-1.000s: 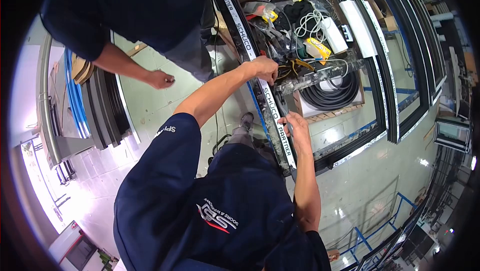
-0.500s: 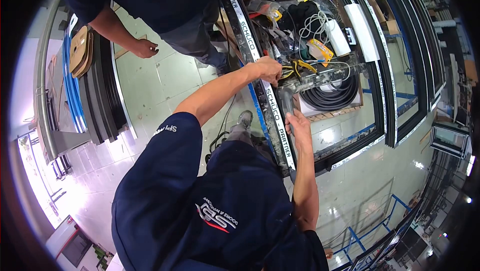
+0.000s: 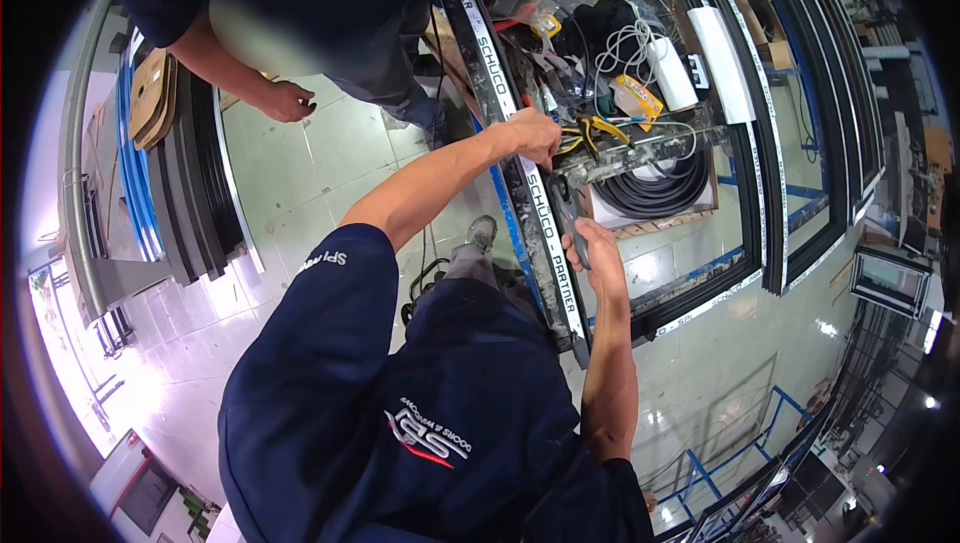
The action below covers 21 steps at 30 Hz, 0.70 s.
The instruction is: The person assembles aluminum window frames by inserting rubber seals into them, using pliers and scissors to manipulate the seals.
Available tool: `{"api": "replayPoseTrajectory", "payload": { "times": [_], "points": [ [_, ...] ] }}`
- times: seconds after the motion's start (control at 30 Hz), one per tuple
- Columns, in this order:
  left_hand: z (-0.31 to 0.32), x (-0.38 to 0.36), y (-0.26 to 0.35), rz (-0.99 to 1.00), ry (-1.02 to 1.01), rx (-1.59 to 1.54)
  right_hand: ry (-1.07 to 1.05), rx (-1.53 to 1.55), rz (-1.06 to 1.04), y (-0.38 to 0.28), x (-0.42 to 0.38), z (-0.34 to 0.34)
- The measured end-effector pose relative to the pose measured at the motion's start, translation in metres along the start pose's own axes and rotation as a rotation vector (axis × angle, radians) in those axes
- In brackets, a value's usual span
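Note:
A black aluminium frame profile (image 3: 545,233) with white printed protective tape runs diagonally through the middle of the view. My left hand (image 3: 532,133) is closed on this profile, pinching at its edge near a small red bit. My right hand (image 3: 597,251) rests against the same profile lower down and grips a dark, slim hand tool (image 3: 563,201). The tool's tip points up toward my left hand. What the fingertips of my left hand pinch is hidden.
A co-worker in a dark shirt stands at the top left, one hand (image 3: 285,101) hanging loose. Inside the frame sit a box of tools with yellow pliers (image 3: 603,128), white cables (image 3: 625,43) and a black gasket coil (image 3: 665,193). More frames (image 3: 800,143) lean at the right, stacked profiles (image 3: 190,173) at the left.
My right hand has slid up the profile, bringing the tool closer to my left hand. My left hand stays put. The co-worker's loose hand has drawn back to the left.

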<state>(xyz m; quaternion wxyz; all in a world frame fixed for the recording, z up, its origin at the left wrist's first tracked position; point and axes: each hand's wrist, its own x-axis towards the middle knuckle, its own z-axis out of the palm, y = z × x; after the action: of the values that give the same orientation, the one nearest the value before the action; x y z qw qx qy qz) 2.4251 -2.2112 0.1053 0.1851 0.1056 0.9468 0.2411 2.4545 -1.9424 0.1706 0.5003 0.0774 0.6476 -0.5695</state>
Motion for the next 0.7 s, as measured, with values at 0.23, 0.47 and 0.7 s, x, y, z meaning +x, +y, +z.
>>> {"api": "replayPoseTrajectory", "payload": {
  "times": [0.23, 0.47, 0.7],
  "points": [
    [0.002, 0.0, 0.0, -0.007, 0.026, -0.014, -0.022, -0.032, 0.039, -0.007, 0.01, 0.0],
    [0.004, 0.003, -0.004, 0.001, -0.008, -0.033, -0.078, 0.204, 0.092, -0.006, 0.016, -0.007],
    [-0.003, 0.018, -0.023, 0.014, -0.127, -0.102, 0.02, 0.081, 0.039, 0.0, 0.014, -0.007]
  ]
}}
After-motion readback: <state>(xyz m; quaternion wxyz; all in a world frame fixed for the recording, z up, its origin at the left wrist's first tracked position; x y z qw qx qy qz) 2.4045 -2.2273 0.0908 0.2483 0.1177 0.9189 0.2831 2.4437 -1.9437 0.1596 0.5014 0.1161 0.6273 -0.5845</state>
